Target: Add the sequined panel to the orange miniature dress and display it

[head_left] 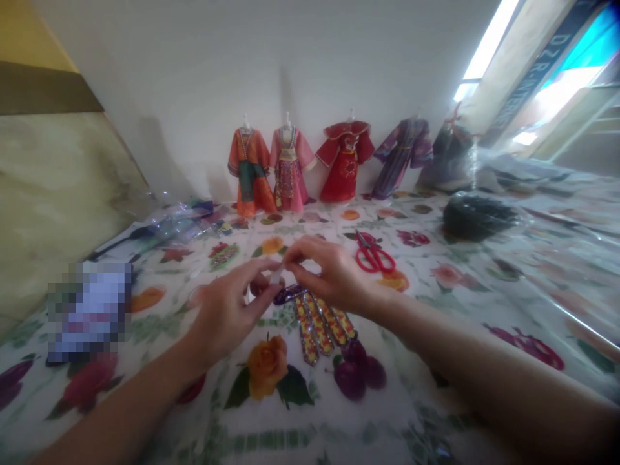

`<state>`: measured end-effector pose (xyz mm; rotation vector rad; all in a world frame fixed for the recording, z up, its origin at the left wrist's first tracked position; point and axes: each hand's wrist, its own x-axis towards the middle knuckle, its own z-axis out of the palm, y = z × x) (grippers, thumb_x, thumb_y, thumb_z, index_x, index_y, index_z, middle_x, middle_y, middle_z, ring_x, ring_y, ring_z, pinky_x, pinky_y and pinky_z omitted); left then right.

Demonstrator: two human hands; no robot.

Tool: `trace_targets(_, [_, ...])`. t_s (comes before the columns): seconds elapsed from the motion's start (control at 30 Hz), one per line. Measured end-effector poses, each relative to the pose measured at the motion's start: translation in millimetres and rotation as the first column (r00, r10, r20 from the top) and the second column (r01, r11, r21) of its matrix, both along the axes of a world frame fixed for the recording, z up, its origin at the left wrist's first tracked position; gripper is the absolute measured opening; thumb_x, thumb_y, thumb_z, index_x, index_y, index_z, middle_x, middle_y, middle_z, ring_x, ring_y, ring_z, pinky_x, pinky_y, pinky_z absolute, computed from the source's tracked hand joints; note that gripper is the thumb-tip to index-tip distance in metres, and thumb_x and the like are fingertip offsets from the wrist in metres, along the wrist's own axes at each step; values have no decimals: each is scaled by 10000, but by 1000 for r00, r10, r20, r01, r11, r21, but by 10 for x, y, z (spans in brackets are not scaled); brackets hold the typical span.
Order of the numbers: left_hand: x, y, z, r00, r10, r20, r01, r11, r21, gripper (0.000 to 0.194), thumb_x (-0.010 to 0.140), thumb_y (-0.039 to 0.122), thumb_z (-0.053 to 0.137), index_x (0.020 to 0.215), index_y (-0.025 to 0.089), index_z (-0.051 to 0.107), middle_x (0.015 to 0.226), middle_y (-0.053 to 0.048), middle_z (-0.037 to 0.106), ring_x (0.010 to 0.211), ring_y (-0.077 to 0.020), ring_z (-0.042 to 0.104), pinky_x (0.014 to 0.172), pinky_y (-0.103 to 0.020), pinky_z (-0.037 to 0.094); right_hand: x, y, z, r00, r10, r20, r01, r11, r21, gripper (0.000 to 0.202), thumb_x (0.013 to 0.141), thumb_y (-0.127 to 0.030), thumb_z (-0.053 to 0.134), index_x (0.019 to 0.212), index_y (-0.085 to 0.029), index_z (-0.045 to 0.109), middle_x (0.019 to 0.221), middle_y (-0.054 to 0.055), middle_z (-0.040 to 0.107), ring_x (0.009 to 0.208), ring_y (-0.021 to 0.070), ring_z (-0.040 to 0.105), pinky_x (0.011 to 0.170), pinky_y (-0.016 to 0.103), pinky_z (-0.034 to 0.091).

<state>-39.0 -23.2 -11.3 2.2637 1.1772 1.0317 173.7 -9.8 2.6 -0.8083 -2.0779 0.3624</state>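
Note:
Near the middle of the table, my left hand (237, 300) and my right hand (332, 271) meet at the fingertips. Between them is a small whitish strip (277, 274), pinched by the thumb and fingers of both hands. Just below the fingers is a dark purple beaded band (289, 294), partly covered by my right hand. Several yellow and red patterned strips with shiny edges (322, 326) hang from the band and lie fanned toward me on the tablecloth. Whether my fingers also touch the band is unclear.
Red-handled scissors (375, 258) lie right of my hands. Four miniature robes, including a red one (345, 165), stand by the wall. A blurred phone-like object (92, 313) is at left. Clear plastic bags lie at back left; a dark bundle in plastic (477, 216) sits at right.

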Motion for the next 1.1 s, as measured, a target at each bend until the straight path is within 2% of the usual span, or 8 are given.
trace_targets(0.17, [-8,19,1,999,-20,42,24,994,-108,281,919,305,627,1195,249,612,698,58,637,628,-101,551,631,-255,421,6,0,-28,998,-40,53,36,997,69,125,905,-106,521,959,-151,625,935,52,664,864,143,609,780,272,482])
trace_targets(0.4, [-27,56,7,983,-14,183,61,965,-255,304,899,370,640,1156,212,598,676,54,609,595,-105,553,594,-256,426,79,60,60,988,-155,-14,156,980,126,353,943,-139,485,1294,-144,529,1145,90,677,959,147,660,839,278,516])
trace_targets(0.63, [-45,56,38,986,58,154,-9,954,-299,348,877,411,632,1165,221,588,676,47,604,591,-122,571,601,-266,461,472,121,507,915,-400,-59,404,901,159,314,895,-184,529,1202,-191,594,1107,67,696,912,169,664,823,326,516])
trace_targets(0.77, [-46,48,46,986,77,150,-30,955,-296,362,852,452,637,1136,230,604,670,40,616,590,-134,578,586,-265,465,811,193,693,809,-544,224,541,837,80,196,899,-260,536,1016,-167,664,919,41,704,797,161,629,742,302,464])
trace_targets(0.87, [-23,28,70,977,76,201,-9,948,-317,364,834,447,648,1123,230,605,663,41,613,583,-135,587,577,-257,475,1052,273,553,541,-491,682,689,725,-24,206,909,-308,538,946,-161,677,926,72,697,814,184,611,717,297,417])
trace_targets(0.9, [-13,19,82,973,82,216,-8,946,-323,365,827,441,654,1120,228,607,670,40,613,582,-134,588,569,-251,476,1120,295,451,500,-467,730,718,695,-47,201,885,-313,581,934,-146,681,932,95,699,821,201,615,706,298,413])
trace_targets(1.0, [11,-11,113,967,96,237,-10,940,-341,364,814,416,662,1112,213,614,702,30,608,594,-128,586,541,-230,468,1266,323,84,445,-432,784,772,630,-91,273,848,-384,639,922,-125,685,851,120,700,770,231,633,653,301,416])
trace_targets(1.1, [20,-24,116,964,91,251,4,935,-354,348,843,380,641,1134,195,600,722,31,593,613,-114,572,558,-219,460,1324,303,-205,423,-454,784,799,595,-86,326,844,-403,623,1020,-131,664,945,140,706,840,252,651,689,309,431])
